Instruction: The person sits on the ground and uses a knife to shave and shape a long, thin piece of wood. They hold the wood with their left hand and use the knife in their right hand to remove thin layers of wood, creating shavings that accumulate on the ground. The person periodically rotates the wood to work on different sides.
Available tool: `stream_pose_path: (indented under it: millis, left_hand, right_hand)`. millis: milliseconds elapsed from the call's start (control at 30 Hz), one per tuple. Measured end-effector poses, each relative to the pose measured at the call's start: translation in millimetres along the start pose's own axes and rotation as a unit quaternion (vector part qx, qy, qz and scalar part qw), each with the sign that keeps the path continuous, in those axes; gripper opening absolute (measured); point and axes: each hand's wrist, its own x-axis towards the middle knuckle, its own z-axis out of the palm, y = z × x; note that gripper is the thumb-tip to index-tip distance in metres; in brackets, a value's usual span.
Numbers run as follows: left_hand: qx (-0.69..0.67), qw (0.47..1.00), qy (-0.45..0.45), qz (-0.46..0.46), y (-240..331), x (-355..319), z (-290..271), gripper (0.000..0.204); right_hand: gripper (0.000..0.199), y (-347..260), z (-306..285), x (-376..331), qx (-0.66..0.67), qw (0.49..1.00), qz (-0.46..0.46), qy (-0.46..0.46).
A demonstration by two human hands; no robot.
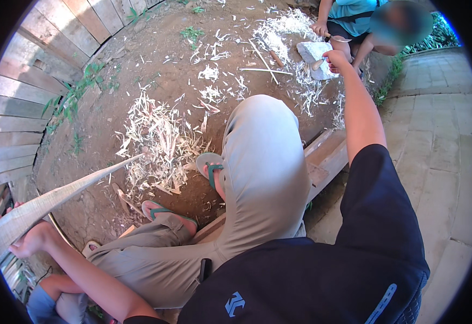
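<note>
My left hand [33, 240] is out at the left edge, closed on the wide end of a long, tapered piece of pale wood [58, 197]. Its thin tip points right, above a heap of wood shavings [160, 137]. Stretched far forward, my right hand [337, 61] is at a pale grey stone [310, 51] with its fingers curled. A small tan, blade-like thing [317, 65] juts from that hand over the stone; its kind is too small to tell. Just beyond, a co-worker's hand [320, 28] holds a knife with a curved blade [340, 39].
Ahead sits the co-worker in a turquoise shirt [349, 13]. Thin sticks [265, 70] and a brown-handled tool [275, 57] lie on the dirt. A plank [327, 162] runs beside my leg. Board walls [17, 110] stand left, paving [430, 162] right. Another person's knee [52, 297] shows lower left.
</note>
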Motion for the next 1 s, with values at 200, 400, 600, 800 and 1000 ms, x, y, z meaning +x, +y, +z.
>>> stream_pose_path:
  millis: [200, 400, 600, 800, 1000]
  left_hand:
    - [-0.018, 1.0, -0.011, -0.009, -0.7, -0.8, -3.7, 0.065]
    - [-0.011, 1.0, -0.01, 0.001, 1.9, -1.3, -5.8, 0.066]
    - [0.009, 1.0, -0.016, -0.018, 4.2, -7.2, 0.0, 0.068]
    - [-0.002, 1.0, -0.001, -0.009, 0.3, -5.9, 2.0, 0.067]
    - [0.03, 0.999, 0.013, 0.002, 11.4, -15.8, 13.8, 0.066]
  right_hand:
    - [0.014, 1.2, 44.5, -37.8, -0.005, 0.999, -0.017, 0.045]
    - [0.014, 50.0, 59.4, -113.4, -0.326, 0.917, 0.049, -0.224]
    - [0.021, 120.7, -28.6, -83.7, -0.484, 0.855, 0.092, -0.159]
    - [0.011, 142.3, -82.3, -68.7, -0.476, 0.853, -0.175, 0.119]
    - [0.02, 108.1, 42.4, -93.6, -0.356, 0.824, -0.442, 0.008]
